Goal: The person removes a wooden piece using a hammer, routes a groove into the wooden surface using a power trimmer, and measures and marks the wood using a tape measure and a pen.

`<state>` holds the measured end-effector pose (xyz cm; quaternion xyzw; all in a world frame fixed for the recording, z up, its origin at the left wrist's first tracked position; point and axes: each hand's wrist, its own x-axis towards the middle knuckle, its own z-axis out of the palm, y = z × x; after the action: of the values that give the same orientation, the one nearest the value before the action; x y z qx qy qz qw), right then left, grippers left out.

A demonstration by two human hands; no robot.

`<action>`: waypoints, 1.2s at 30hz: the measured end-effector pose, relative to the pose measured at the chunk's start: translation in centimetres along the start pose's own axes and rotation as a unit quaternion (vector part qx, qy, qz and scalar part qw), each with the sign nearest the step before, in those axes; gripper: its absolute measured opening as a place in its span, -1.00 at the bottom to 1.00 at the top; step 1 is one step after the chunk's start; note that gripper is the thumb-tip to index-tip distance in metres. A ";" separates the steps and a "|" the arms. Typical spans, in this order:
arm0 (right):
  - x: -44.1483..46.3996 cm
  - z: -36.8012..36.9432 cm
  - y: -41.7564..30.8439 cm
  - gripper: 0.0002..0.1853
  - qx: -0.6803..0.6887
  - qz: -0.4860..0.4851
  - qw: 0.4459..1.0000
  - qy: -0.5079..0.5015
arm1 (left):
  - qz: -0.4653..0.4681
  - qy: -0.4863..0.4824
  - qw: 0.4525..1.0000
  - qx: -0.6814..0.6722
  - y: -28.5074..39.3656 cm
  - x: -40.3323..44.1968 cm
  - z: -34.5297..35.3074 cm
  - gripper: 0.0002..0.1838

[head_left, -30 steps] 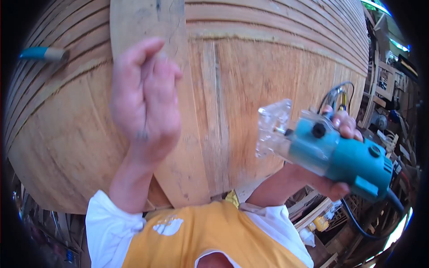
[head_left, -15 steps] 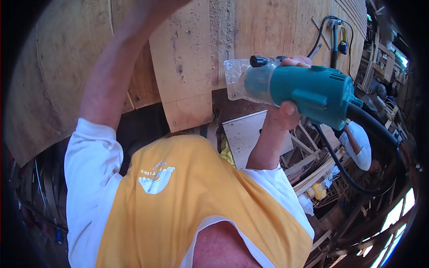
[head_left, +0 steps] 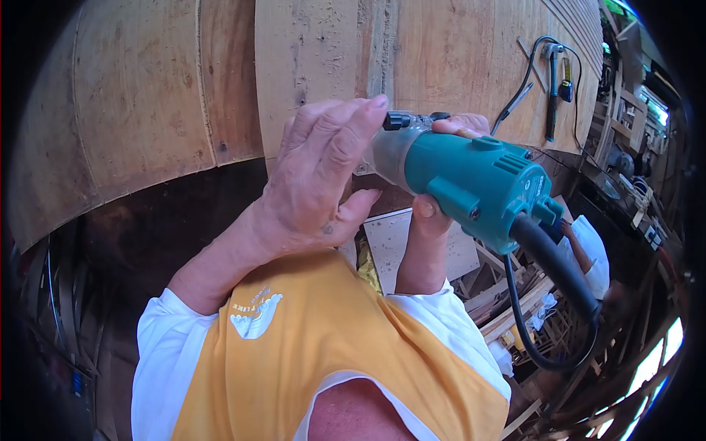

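Observation:
My right hand (head_left: 429, 209) is wrapped around a teal trim router (head_left: 471, 173), which is tilted on its side with its clear plastic base pointing left. The thumb presses the near side of the body and the fingers reach over the far side. My left hand (head_left: 320, 158) is at the base end, fingers stretched out and thumb apart, beside the black knob (head_left: 398, 120). It covers much of the clear base; whether the palm touches it I cannot tell. A thick black cord (head_left: 555, 257) loops down from the router's rear.
Wooden boards (head_left: 456, 66) with sawdust lie ahead. A hammer (head_left: 552, 92), a tape measure (head_left: 565, 88) and a pen-like tool (head_left: 515, 101) rest at the right. A dusty white panel (head_left: 390, 235) is below. Another person's white sleeve (head_left: 590, 253) shows near scrap wood (head_left: 507, 301).
My left hand has come down from the upper boards to the router's base. The router has shifted slightly left and downward, its rear now turned more towards me.

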<state>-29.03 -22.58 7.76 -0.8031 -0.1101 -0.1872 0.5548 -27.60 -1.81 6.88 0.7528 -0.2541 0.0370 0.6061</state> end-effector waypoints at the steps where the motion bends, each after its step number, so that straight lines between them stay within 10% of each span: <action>1: 0.0 -0.1 -0.1 -0.04 0.003 -0.005 1.000 -0.004 | -0.001 -0.004 1.000 -0.001 0.0 -0.3 0.0 0.01; 12: -1.0 0.2 -0.2 -0.07 0.069 -0.013 0.997 0.016 | 0.004 0.051 0.997 0.054 2.5 -1.1 5.5 -0.42; 36: 0.8 0.8 1.1 -0.27 0.071 -0.059 0.995 0.036 | 0.100 0.030 0.979 0.176 -0.7 1.7 4.3 -0.51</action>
<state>-27.76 -22.27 6.94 -0.7465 -0.1501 -0.2400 0.6021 -26.88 -6.28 5.75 0.8173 -0.2992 0.1636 0.4645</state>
